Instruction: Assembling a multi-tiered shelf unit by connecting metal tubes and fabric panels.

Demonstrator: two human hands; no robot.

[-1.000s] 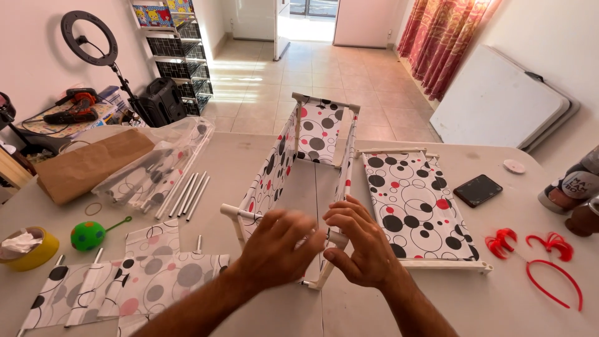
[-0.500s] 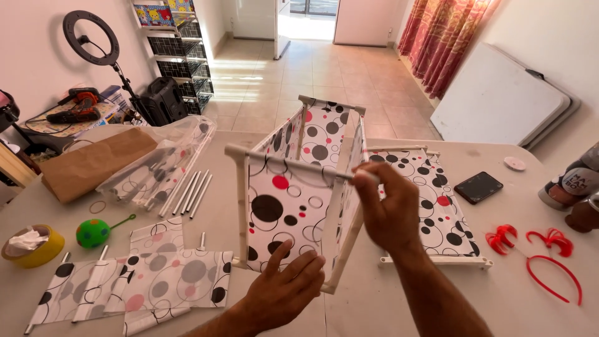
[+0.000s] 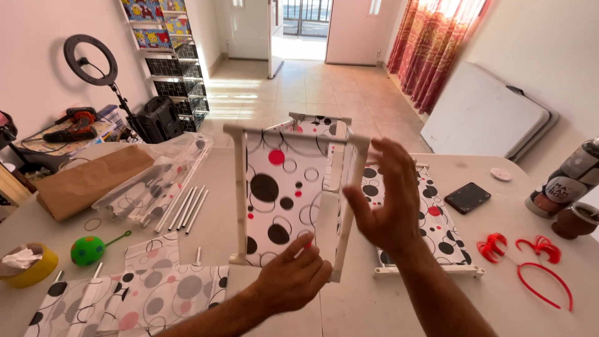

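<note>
- While the fabric-panelled frame was held low and partly tilted half a second ago, it now stands upright in the middle of the white table, its white tube frame showing as a clear rectangle around the spotted cloth.
- The left hand, which lay flat on the table before, has risen to the frame's lower edge; its fingers are loosely curled, fingertips touching the cloth near the bottom tube, not closed around anything.
- The right hand has let go of the top corner it gripped earlier and now hovers just beside the frame's right upright, fingers spread wide and holding nothing.
- A second spotted panel lies flat on the table behind the right hand, as it did before.
- Loose white tubes lie side by side left of the frame, next to a clear plastic bag with more parts inside and a brown paper package.
- Folded spotted fabric pieces lie at the near left, with a green ball and a yellow roll of tape stuffed with white paper.
- A dark phone and red plastic hoops lie to the right.
- Beyond the table are a tiled floor, a ring light and red curtains.
</note>
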